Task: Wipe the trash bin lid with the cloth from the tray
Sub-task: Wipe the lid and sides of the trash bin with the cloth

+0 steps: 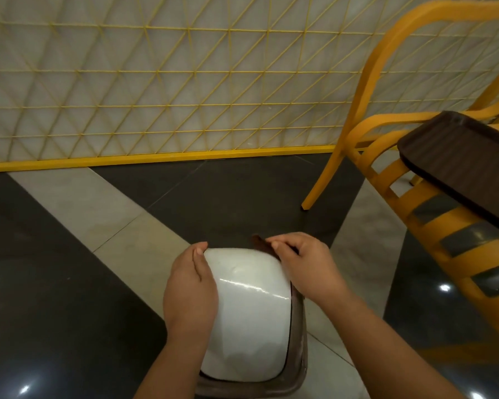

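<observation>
Both hands were on the white lid of the brown bin. The left hand lay flat along its left side, fingers straight, steadying it. The right hand pressed a dark cloth onto the far right corner, fingers curled over it. That lid looked glossy and slippery, probably a swinging one, so I'd brace the edge. Further right, the tray sat on a yellow chair.
</observation>
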A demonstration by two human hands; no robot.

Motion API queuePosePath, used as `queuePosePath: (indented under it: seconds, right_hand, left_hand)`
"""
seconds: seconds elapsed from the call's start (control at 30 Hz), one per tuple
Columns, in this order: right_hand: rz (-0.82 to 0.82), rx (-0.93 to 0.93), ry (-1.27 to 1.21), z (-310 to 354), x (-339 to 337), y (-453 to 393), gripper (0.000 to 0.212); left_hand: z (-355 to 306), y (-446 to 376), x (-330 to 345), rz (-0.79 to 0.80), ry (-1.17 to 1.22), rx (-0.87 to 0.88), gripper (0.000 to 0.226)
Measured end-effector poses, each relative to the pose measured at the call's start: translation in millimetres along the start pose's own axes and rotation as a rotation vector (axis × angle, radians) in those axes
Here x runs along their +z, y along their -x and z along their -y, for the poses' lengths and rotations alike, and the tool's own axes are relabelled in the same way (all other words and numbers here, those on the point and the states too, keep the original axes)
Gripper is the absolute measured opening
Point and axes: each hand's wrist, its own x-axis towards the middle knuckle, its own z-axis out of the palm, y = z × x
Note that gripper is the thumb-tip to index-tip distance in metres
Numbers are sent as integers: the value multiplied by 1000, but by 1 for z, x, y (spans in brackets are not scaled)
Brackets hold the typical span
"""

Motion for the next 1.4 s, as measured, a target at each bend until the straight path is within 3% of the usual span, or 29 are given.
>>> queuePosePath:
  seconds: [0.07,0.13,0.27,0.33,0.43,0.5,0.63,0.77,0.87,0.97,1.07,1.17,1.2,1.33,1.4]
  right_hand:
    - [-75,-49,61,-4,3,12,21]
    - [-165,-250,200,-7,8,36,21]
    - [-114,-639,313,-8,17,59,21]
    - [-159,-532,263,-8,15,46,20]
    - [-225,-135,54,-9,10,23,19]
    - [-224,-23,-13,-14,10,24,20]
    - [-261,-62,1,-23,10,57,21]
    - [-241,-35,10,-24,16,85,22]
    - [-261,31,-40,-20,21,91,22]
    - [-291,-16,-9,-17,23,94,29]
    - [-297,-176,66,-11,24,101,19]
    - [-238,-294,71,-13,26,97,20]
    - [-241,-217,-2,-16,27,93,16]
    - [-166,404,-434,-28,36,91,19]
    - [-221,488,-494,-24,39,98,21]
  left_hand:
    - [-2,0,1,3,-22,-10,39]
    - [-3,0,1,7,-43,-24,38]
    - [-2,-1,1,12,-15,-4,36]
    - [0,1,1,14,-10,14,36]
    - [2,2,1,21,6,30,36]
    - [3,-2,3,24,18,69,34]
    - [1,-16,7,-82,-119,197,28]
    - [2,-12,-4,-210,-207,289,40]
    - [10,26,-11,-119,-166,304,57]
    - [22,56,-1,38,-315,208,81]
    - [21,54,6,100,-323,136,71]
    - [21,43,3,145,-342,256,60]
    - [22,39,1,157,-343,293,60]
    - [28,31,-5,189,-391,378,56]
    - [31,30,-8,205,-372,379,53]
